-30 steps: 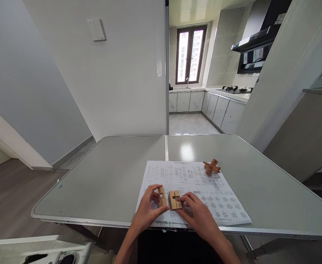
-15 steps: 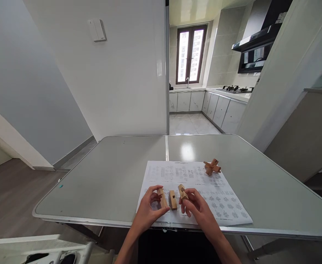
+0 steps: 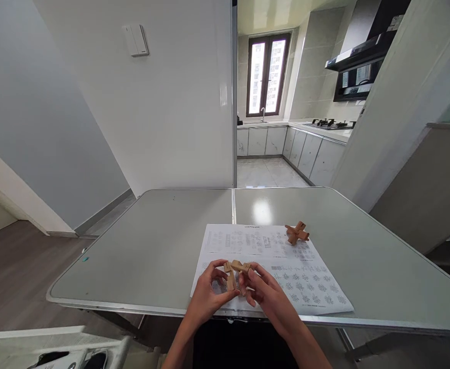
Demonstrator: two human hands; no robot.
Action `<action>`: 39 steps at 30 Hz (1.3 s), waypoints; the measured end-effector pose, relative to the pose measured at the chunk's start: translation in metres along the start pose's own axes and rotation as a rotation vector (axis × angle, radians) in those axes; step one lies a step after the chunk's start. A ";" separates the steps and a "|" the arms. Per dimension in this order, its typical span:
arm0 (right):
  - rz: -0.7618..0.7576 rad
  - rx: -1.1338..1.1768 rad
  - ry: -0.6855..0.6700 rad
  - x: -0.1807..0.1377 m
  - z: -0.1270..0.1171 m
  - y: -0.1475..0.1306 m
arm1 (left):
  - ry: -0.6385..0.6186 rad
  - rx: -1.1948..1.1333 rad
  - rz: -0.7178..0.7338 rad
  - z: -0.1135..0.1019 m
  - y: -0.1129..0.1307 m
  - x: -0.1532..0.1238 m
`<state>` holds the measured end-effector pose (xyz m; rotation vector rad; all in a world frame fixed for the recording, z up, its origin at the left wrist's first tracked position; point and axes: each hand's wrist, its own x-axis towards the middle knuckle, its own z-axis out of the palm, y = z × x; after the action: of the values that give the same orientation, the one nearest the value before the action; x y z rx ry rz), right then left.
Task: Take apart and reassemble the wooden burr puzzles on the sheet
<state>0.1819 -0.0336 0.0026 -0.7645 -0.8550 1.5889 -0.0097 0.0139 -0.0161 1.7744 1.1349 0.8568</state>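
Between its thumb and fingers my left hand (image 3: 206,293) grips a notched wooden puzzle piece (image 3: 230,282), held above the printed sheet (image 3: 251,258). A second wooden puzzle piece (image 3: 240,267) is pinched in my right hand (image 3: 270,292), tilted sideways with its left end at the top of the left-hand piece. Whether the two pieces interlock I cannot tell. The notched piece that stood between my hands is now hidden, probably behind my right fingers. On the sheet's far right corner rests an assembled wooden cross-shaped puzzle (image 3: 297,233), apart from both hands.
The sheet, covered in small line diagrams, lies on a grey folding table (image 3: 163,241) with a metal rim and a centre seam (image 3: 233,205). At lower left stands a white object (image 3: 79,348) beside the table. Beyond the table a doorway opens onto a kitchen.
My right hand has moved left with its wooden piece, bringing it against or right beside the piece in my left hand. The left hand has stayed nearly in place. The middle piece became hidden.
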 end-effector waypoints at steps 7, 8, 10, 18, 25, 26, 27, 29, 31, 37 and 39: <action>0.109 0.128 -0.026 0.005 0.012 0.002 | 0.066 0.000 0.014 0.001 0.004 -0.001; 0.121 0.140 -0.046 0.005 0.012 0.002 | 0.065 0.000 0.014 0.001 0.005 -0.001; 0.150 0.142 -0.080 0.005 0.012 0.003 | 0.064 0.002 0.012 0.002 0.006 -0.001; 0.212 0.033 -0.029 0.008 0.012 0.017 | 0.075 0.063 0.018 0.002 0.013 -0.004; 0.120 -0.319 0.077 0.009 0.019 0.020 | 0.039 0.150 0.053 0.002 0.016 -0.006; 0.099 -0.386 0.099 0.010 0.019 0.021 | 0.034 0.155 0.056 0.002 0.016 -0.006; 0.074 -0.454 0.126 0.010 0.019 0.021 | 0.030 0.154 0.058 0.002 0.015 -0.006; 0.002 -0.589 0.179 0.010 0.017 0.021 | 0.028 0.148 0.060 0.003 0.014 -0.007; -0.091 -0.708 0.224 0.010 0.016 0.020 | 0.038 0.141 0.063 0.003 0.013 -0.006; -0.176 -0.790 0.241 0.009 0.012 0.013 | 0.060 0.137 0.046 0.004 0.015 -0.006; -0.156 -0.768 0.218 0.008 0.010 0.013 | 0.061 0.136 0.041 0.004 0.014 -0.006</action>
<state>0.1655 -0.0284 -0.0037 -1.3409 -1.3407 0.9919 -0.0040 0.0040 -0.0059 1.8995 1.2249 0.8820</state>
